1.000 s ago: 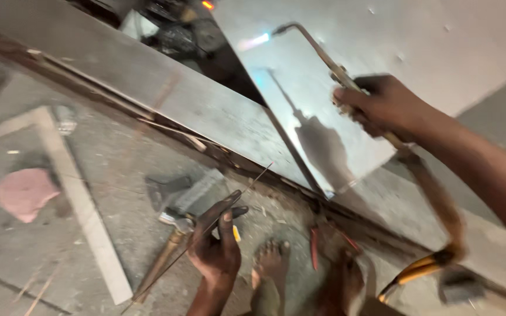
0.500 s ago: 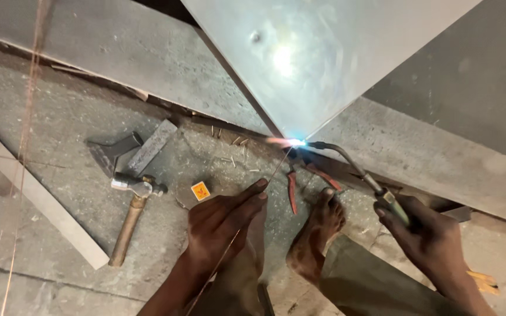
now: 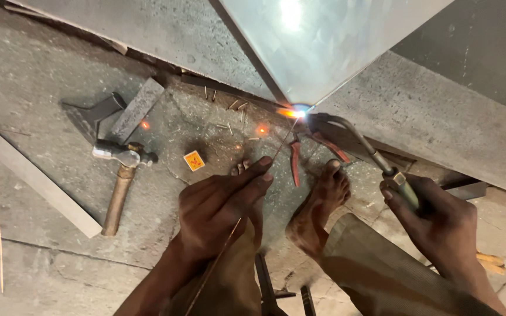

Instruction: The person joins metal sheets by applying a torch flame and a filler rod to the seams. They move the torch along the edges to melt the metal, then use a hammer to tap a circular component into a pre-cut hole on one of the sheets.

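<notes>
Torch flame held at a sheet corner, filler rod fed in by the other hand.

The torch is gripped in the right hand, fingers clamped round its handle; its flame is set against the near corner of the metal sheet. A thin rod is pinched between the closed fingers of the left hand, its tip aimed at the flame. A burn seems the main risk: a bare foot is planted just near of the flame, and sparks are scattered on the floor beside it. The thin corner could be melted through if heat is held too long. Red pliers lie close to the flame; a hammer lies well left.
</notes>
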